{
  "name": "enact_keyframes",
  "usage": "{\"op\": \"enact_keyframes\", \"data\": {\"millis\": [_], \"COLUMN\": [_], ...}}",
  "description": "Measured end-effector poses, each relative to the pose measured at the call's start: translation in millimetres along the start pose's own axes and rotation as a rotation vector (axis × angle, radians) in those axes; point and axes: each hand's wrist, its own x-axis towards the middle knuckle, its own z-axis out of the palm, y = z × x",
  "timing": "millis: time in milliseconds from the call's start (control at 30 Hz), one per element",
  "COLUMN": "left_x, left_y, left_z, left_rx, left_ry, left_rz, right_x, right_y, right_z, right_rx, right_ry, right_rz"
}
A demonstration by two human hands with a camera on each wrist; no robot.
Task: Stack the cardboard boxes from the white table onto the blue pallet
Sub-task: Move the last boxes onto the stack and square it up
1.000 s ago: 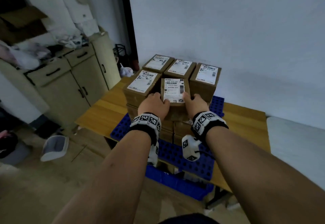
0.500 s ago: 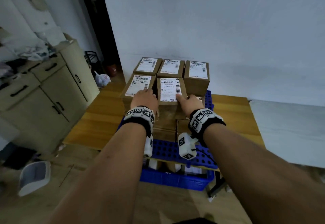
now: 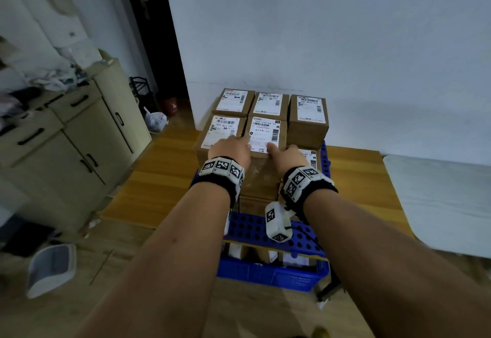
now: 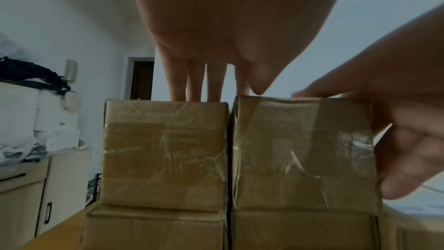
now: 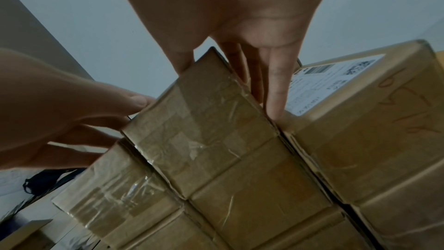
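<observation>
Brown cardboard boxes with white labels are stacked on the blue pallet (image 3: pixel 255 229). The front middle box (image 3: pixel 265 136) stands in the top layer, flush against the left front box (image 3: pixel 220 136). My left hand (image 3: pixel 232 148) lies with straight fingers on the top of the left front box (image 4: pixel 165 155), its thumb at the middle box's edge (image 4: pixel 302 151). My right hand (image 3: pixel 287 152) holds the middle box (image 5: pixel 204 130): thumb on its top, fingers (image 5: pixel 273 92) down its right side, above a lower labelled box (image 5: pixel 360 121).
The pallet rests on a wooden table (image 3: pixel 159 178) against the wall. A white table (image 3: pixel 438 199) stands to the right. A beige cabinet (image 3: pixel 66 152) is at the left, a blue crate (image 3: pixel 265 271) under the table, a white bin (image 3: pixel 50 268) on the floor.
The middle box has gone from being held between both hands to sitting in the top row. My left hand has left its side and now lies on the neighbouring box.
</observation>
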Motion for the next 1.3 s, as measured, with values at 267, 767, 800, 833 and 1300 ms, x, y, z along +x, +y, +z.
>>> {"op": "enact_keyframes", "data": {"millis": [267,767,800,833,1300], "left_x": [2,7,7,7,-29], "left_y": [5,72,85,103,403], "left_z": [-1,-12,-12,-13,41], "left_rx": [0.049,0.259,0.250,0.240,0.119], "left_ry": [0.007,0.040,0.054,0.059,0.016], "left_rz": [0.010,0.040,0.068,0.101,0.526], "right_x": [4,7,7,9,24], "right_y": [2,72,81,92,318], "right_z": [1,-75,-84,-97,-281], "right_rx": [0.004,-0.074,-0.079,-0.082,-0.079], "right_ry": [-0.008,0.110,0.125,0.144,0.251], "right_rz": [-0.008,-0.121,-0.117,-0.111,0.144]}}
